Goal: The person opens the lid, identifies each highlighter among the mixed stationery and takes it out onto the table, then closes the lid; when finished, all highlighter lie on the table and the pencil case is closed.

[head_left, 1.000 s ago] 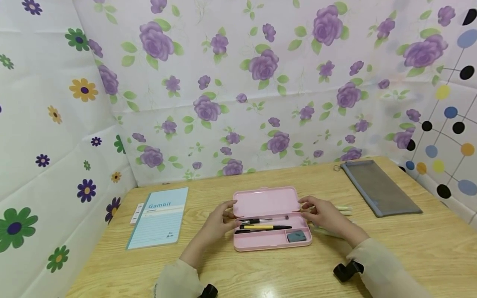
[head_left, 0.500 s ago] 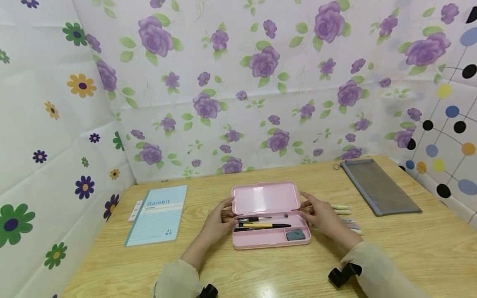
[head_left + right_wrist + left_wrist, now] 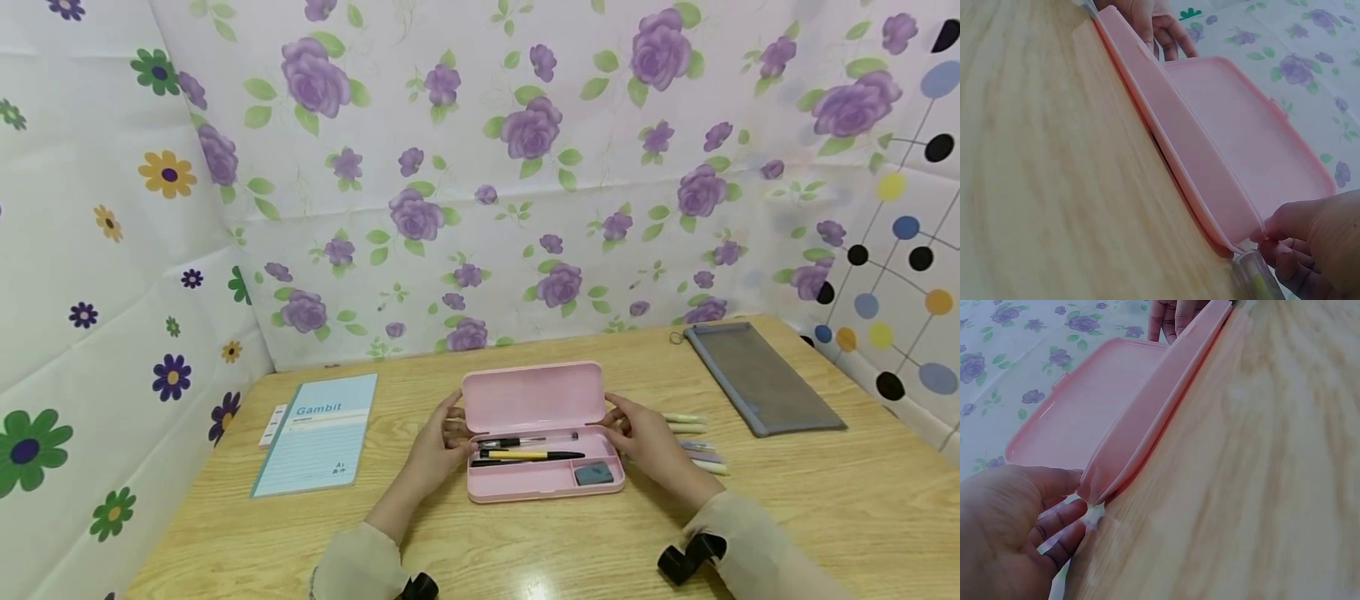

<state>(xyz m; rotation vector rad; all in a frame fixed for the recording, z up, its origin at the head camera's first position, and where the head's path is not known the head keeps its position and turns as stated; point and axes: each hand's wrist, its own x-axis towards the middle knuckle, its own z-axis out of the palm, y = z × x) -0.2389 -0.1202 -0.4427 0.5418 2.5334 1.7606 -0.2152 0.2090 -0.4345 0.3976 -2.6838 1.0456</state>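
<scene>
A pink pencil case (image 3: 534,433) lies unfolded on the table, its lid (image 3: 534,398) tilted up at the back. Inside its tray are a yellow-and-black pen (image 3: 531,456), a black-capped clear pen (image 3: 517,441), another dark pen partly hidden beneath, and a grey-blue eraser (image 3: 593,473) in the small right compartment. My left hand (image 3: 435,442) holds the case's left end, thumb at the tray corner and fingers behind by the lid. At the opposite end my right hand (image 3: 647,435) holds it likewise; the right wrist view shows the thumb (image 3: 1291,219) at the corner.
A light blue notebook (image 3: 318,437) lies at the left, partly over a white card (image 3: 272,425). Several pale pens (image 3: 705,462) lie behind the right hand. A grey mesh zip pouch (image 3: 765,379) is at the back right, near the patterned cloth walls.
The pencil case lid has swung upward from lying further back, with the fingers of both hands moving along its ends. The tray and its contents stay nearly where they were.
</scene>
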